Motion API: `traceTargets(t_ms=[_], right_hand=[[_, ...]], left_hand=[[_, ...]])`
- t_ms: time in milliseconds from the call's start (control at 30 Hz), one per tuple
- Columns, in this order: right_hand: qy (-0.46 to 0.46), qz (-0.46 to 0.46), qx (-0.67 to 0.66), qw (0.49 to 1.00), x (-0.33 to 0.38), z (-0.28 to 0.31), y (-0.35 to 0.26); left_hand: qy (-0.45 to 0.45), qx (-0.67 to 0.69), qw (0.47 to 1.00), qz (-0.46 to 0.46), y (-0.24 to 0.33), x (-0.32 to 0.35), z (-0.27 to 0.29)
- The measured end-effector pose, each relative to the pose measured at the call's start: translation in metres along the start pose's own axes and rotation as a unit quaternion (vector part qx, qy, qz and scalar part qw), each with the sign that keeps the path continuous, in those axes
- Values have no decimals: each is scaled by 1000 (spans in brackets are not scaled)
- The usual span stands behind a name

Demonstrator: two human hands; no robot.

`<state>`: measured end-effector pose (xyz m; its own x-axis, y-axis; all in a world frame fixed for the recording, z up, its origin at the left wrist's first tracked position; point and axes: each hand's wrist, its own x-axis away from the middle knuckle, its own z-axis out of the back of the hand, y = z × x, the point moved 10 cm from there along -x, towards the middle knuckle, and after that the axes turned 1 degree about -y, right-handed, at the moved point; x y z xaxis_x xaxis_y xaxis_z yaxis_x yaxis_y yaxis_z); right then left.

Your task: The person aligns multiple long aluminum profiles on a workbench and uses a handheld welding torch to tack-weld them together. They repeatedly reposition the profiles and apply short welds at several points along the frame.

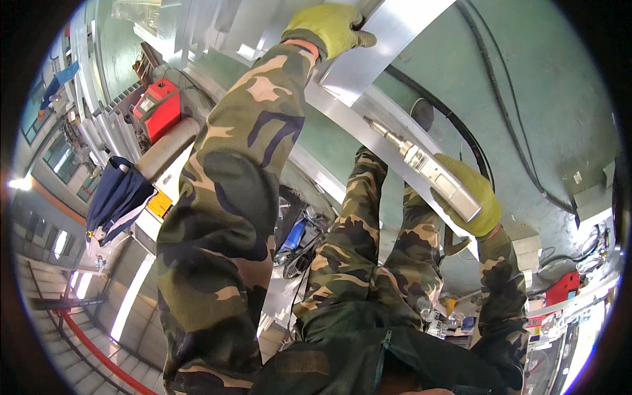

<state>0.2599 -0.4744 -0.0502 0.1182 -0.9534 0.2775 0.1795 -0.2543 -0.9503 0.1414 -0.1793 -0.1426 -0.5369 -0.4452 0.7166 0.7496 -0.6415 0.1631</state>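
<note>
My right hand, in a yellow-green glove, is wrapped around a silver handheld tool. The tool has a blocky body, a stepped round nose and a thin tip pointing up and left. Beneath that tip runs a long, flat silver metal bar. Farther off, my left hand, gloved the same way, is closed at the edge of a wide, shiny metal piece. Its thumb lies toward this piece, while most fingertips are hidden. Camouflage sleeves cover both my arms.
Black cables or hoses run across the green floor on the right. A red machine and a dark blue cloth are at the left. Another red case stands at the lower right. My legs are below the bar.
</note>
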Motion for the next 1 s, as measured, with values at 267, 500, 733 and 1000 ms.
traceTargets(t_ms=[267,500,733,1000], right_hand=[[10,17,68,997,46,-29,-4],[10,5,76,997,36,-30,-33],[67,31,67,995,13,-30,-63],[86,38,130,987,0,-33,-86]], left_hand=[[100,225,969,-35,-28,51,36],[366,208,906,48,-130,106,129],[353,-93,918,154,-168,112,146],[394,-56,899,181,-190,122,173]])
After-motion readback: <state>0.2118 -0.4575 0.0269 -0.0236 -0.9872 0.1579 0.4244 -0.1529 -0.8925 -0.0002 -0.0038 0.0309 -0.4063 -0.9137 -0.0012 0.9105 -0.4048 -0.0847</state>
